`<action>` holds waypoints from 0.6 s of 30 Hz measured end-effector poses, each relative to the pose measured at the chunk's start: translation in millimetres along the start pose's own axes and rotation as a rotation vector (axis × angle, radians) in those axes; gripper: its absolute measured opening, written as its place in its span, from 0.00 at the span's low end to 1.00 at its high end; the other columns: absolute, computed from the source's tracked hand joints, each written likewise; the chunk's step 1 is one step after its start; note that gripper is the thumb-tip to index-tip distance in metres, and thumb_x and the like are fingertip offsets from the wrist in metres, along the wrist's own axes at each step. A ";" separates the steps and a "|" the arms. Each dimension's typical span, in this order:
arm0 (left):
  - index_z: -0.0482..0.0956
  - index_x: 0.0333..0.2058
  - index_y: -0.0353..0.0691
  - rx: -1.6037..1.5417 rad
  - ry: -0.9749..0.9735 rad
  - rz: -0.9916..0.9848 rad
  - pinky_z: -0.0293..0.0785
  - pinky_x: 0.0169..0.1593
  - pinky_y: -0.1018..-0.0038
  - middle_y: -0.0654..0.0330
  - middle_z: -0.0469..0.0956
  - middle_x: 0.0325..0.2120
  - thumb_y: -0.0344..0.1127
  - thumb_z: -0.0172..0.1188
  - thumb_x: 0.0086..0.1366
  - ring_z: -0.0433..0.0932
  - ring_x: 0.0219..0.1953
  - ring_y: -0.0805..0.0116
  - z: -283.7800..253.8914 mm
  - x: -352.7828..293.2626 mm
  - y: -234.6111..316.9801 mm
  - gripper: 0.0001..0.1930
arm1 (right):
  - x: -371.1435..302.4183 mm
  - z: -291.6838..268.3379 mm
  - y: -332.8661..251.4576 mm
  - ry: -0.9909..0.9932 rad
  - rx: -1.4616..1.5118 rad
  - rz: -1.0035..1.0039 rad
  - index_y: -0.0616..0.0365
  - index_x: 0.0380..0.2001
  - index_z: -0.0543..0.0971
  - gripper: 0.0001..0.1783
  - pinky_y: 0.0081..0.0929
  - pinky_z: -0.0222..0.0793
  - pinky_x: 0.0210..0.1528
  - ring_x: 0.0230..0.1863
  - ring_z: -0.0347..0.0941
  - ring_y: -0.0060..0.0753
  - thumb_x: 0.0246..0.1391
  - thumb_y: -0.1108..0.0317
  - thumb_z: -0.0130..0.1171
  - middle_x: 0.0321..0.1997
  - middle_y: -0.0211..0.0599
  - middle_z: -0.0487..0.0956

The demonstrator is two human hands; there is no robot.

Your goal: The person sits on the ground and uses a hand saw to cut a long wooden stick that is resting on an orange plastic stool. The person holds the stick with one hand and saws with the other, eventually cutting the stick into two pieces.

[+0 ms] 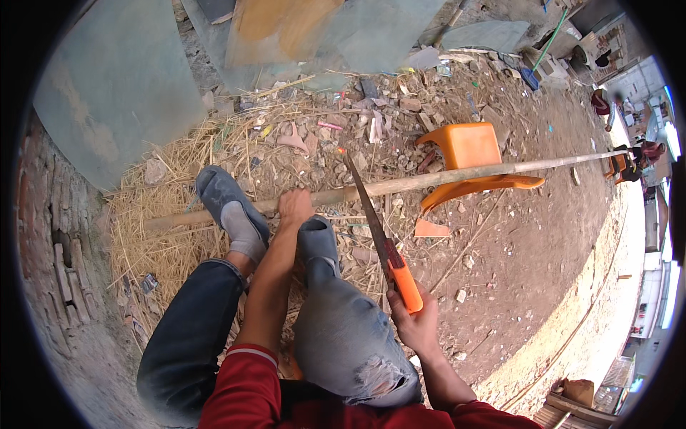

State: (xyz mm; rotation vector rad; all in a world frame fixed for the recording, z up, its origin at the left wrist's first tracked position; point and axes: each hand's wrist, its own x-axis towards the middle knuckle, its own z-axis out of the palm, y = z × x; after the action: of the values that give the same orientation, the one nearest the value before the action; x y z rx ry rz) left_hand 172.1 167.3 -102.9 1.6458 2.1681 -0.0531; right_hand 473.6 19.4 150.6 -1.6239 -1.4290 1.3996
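A long bamboo pole [443, 178] runs from the straw on the left to the far right, passing across an orange plastic chair [468, 143] tipped on the ground. My left hand [295, 206] is closed around the pole between my two feet. My left foot, in a grey slipper [232, 204], rests on the pole's near-left part. In my right hand [416, 322] is a handsaw [368, 207], held by its orange handle. Its dark blade crosses the pole to the right of my left hand; whether the teeth touch the pole, I cannot tell.
Dry straw [168, 247] and broken rubble [371, 114] cover the ground around my feet. Large grey sheets [121, 100] lean at the back left, beside a brick wall [43, 236]. A blue-headed broom [529, 77] lies at the back right. Another person [649, 151] is at the far right.
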 end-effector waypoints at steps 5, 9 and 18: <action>0.86 0.45 0.41 0.005 0.094 0.022 0.83 0.49 0.58 0.48 0.87 0.39 0.35 0.66 0.55 0.87 0.44 0.49 8.7 -5.3 -4.7 0.17 | -10.5 1.4 -6.8 -0.044 -0.097 0.047 0.68 0.48 0.80 0.15 0.29 0.71 0.35 0.31 0.72 0.22 0.65 0.66 0.63 0.27 0.35 0.78; 0.86 0.44 0.41 0.007 0.043 0.033 0.83 0.49 0.58 0.47 0.87 0.40 0.34 0.66 0.55 0.87 0.44 0.50 1.8 -2.0 -0.6 0.16 | -12.1 3.9 0.5 -0.011 -0.093 0.077 0.67 0.48 0.80 0.15 0.29 0.71 0.35 0.30 0.73 0.23 0.65 0.66 0.62 0.27 0.35 0.78; 0.85 0.45 0.41 -0.035 0.067 0.020 0.83 0.50 0.56 0.47 0.87 0.39 0.36 0.68 0.56 0.87 0.44 0.47 8.1 13.5 6.2 0.17 | 116.0 63.7 46.7 0.088 -0.215 -0.048 0.67 0.29 0.77 0.13 0.45 0.71 0.34 0.24 0.75 0.49 0.52 0.64 0.59 0.22 0.52 0.78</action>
State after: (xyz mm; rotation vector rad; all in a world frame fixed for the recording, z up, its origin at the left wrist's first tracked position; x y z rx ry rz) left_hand 177.4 179.3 -113.6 1.6723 2.1888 0.0466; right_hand 418.0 101.1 50.9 -1.7476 -1.6001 1.1664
